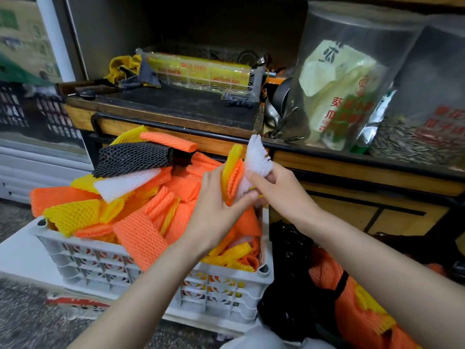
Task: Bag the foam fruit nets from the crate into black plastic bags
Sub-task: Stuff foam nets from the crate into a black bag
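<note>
- Above the right end of the crate (pixel 105 263), both hands meet on one small bundle of foam nets (pixel 234 172): yellow and orange pieces, with a white net (pixel 256 157) on its right side.
- Left hand (pixel 214 210): its fingers (pixel 214 176) curl round the back of the yellow/orange stack and the thumb crosses the front. It is a firm hold.
- Right hand (pixel 281 190): its fingers pinch the lower part of the white net. The net's top fans out above the fingertips.
- Why held so (judgement): the nets look to be stacked flat into one handful so they go into the bag together. The left hand collects while the right adds and squares up the white one.
- Pose: both forearms rise from the bottom edge and converge, with the wrists about level. The left palm faces right and the right hand closes in from the other side. The hands are touching or nearly so at the bundle.
- The remaining nets are heaped in the crate, below and left of the left fingers. Most are orange, some are yellow or white, and a black net (pixel 133 157) lies on top at the far side.
- The black plastic bag (pixel 289 285) is on the floor below the right fingers, just beside the crate's right wall. Orange and yellow bagged nets (pixel 352 306) show under the right forearm, but how full the bag is cannot be told.
- The crate is piled over its rim, so much is likely left to do.
- A wooden desk (pixel 176 104) stands beyond the fingers.
</note>
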`<state>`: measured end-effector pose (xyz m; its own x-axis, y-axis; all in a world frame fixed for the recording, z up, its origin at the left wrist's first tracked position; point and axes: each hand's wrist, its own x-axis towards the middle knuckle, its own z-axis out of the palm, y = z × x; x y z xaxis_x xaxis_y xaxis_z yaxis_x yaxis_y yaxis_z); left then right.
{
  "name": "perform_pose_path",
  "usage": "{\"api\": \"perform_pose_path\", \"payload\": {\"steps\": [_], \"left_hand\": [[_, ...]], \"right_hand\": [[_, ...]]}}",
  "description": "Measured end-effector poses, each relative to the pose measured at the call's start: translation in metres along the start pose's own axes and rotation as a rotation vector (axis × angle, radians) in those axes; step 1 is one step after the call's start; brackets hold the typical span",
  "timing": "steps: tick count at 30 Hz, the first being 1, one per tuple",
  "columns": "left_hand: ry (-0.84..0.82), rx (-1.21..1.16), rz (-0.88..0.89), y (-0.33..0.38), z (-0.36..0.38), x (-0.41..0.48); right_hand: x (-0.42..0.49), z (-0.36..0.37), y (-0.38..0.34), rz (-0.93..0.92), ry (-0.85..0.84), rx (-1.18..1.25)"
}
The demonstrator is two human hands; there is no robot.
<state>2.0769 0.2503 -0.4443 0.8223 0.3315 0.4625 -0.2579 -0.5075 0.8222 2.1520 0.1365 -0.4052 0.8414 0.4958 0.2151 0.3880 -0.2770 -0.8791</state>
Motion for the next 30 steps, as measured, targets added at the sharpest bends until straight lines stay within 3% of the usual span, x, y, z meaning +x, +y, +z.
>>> {"api": "perform_pose_path", "payload": {"steps": [3, 6, 8, 10, 13, 21, 26, 30], "left_hand": [[0.090, 0.030, 0.015, -0.006, 0.000, 0.000], [0.200, 0.001, -0.018, -0.010, -0.003, 0.001], [0.243, 0.019, -0.015, -0.007, -0.004, 0.000], [0.261, -0.021, -0.043, 0.000, -0.006, -0.001], [0.213, -0.132, -0.094, 0.008, -0.008, -0.005], [0.101, -0.254, -0.095, 0.005, -0.020, -0.012], [0.149, -0.234, -0.185, -0.004, -0.024, -0.020], [0.098, -0.342, -0.256, -0.008, -0.027, -0.026]], "right_hand": [[-0.007, -0.003, -0.003, -0.017, -0.136, 0.052], [-0.014, -0.009, -0.003, -0.104, -0.252, -0.055], [-0.017, -0.010, 0.000, -0.128, -0.252, -0.128], [-0.017, -0.009, 0.005, -0.134, -0.146, -0.152], [-0.013, -0.009, 0.010, -0.093, -0.022, -0.130], [-0.021, -0.011, 0.012, 0.002, -0.263, 0.072], [-0.027, 0.001, 0.013, 0.053, -0.279, 0.096], [-0.029, 0.015, 0.013, 0.106, -0.306, 0.166]]}}
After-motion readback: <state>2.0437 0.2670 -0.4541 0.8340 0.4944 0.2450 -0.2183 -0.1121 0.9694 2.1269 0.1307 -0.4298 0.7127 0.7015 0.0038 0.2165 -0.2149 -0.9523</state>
